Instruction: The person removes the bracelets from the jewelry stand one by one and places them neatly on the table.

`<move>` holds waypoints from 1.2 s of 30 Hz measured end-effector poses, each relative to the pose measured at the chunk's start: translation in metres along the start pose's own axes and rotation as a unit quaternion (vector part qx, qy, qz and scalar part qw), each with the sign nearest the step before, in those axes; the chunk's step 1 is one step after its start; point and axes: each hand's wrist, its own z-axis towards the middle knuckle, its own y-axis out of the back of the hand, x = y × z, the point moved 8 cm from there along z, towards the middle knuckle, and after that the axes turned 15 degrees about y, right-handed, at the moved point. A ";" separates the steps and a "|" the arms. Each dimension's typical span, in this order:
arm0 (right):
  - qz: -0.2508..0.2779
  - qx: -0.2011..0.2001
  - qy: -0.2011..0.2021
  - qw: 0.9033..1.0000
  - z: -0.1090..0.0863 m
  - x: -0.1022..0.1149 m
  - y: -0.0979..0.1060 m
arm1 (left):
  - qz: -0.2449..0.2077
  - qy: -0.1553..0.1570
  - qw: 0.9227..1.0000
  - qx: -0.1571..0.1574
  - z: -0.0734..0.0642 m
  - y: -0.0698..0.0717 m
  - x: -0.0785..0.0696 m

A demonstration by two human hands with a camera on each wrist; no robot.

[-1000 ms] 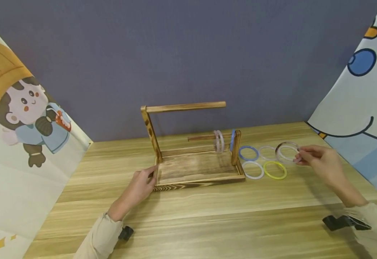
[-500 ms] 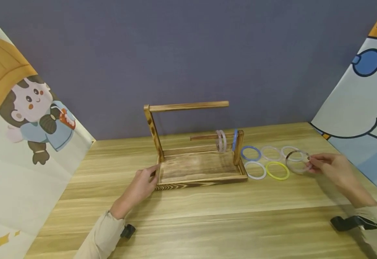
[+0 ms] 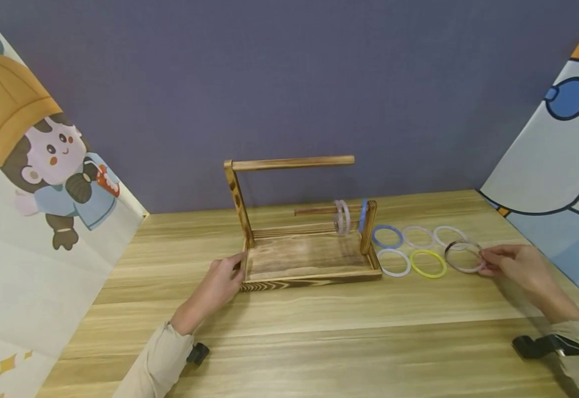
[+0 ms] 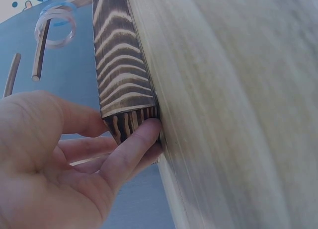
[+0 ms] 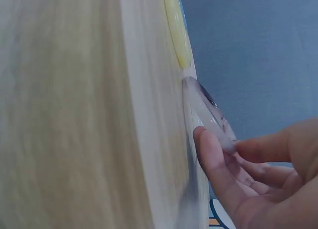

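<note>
My left hand [image 3: 218, 283] grips the left end of a wooden bangle stand [image 3: 309, 281]; in the left wrist view its thumb and fingers are around the striped tray corner [image 4: 126, 97]. A pale pink pair of bangles [image 3: 346, 218] and a blue bangle [image 3: 363, 216] hang on the stand's lower rod. My right hand [image 3: 520, 271] pinches the near edge of a clear bangle with dark streaks [image 3: 460, 270]. In the right wrist view this streaked bangle [image 5: 211, 114] is tilted, its far edge down at the table beside the yellow bangle [image 5: 177, 30].
Right of the stand lie a blue bangle [image 3: 387, 245], a pale pink bangle [image 3: 418, 245], a white bangle [image 3: 449, 228] at the back and another white bangle [image 3: 394, 275] in front. The stand's upper rod [image 3: 294, 162] juts rightward above the tray. A grey-blue wall [image 3: 289, 83] rises behind the table.
My right hand has drawn the streaked bangle off the back white bangle, rightward and toward me, and lowered it to the table. The left hand keeps its grip on the stand.
</note>
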 end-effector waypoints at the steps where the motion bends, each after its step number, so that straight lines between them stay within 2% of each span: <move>1: -0.003 0.003 -0.007 1.000 -0.001 -0.001 0.000 | 0.000 0.002 1.000 0.002 0.000 0.000 0.000; 4: 0.003 0.008 -0.020 1.000 -0.003 -0.005 -0.001 | 0.000 0.003 1.000 0.004 0.000 -0.001 0.000; 13: -0.038 0.012 -0.011 0.999 -0.007 -0.008 -0.002 | 0.004 -0.005 1.000 -0.007 0.000 -0.001 -0.001; 21: -0.007 0.015 -0.007 1.000 -0.004 -0.007 -0.008 | 0.009 0.004 1.000 -0.008 0.001 -0.001 0.000; 26: -0.018 0.034 -0.013 0.999 -0.002 -0.007 -0.010 | 0.007 0.008 1.000 -0.003 0.000 -0.001 0.001; 31: -0.088 0.062 0.007 0.994 0.002 0.000 -0.009 | 0.002 0.007 1.000 -0.004 0.000 0.001 0.000; 36: -0.193 0.085 0.030 0.977 0.007 0.011 -0.006 | 0.005 0.003 1.000 -0.005 0.001 0.000 -0.001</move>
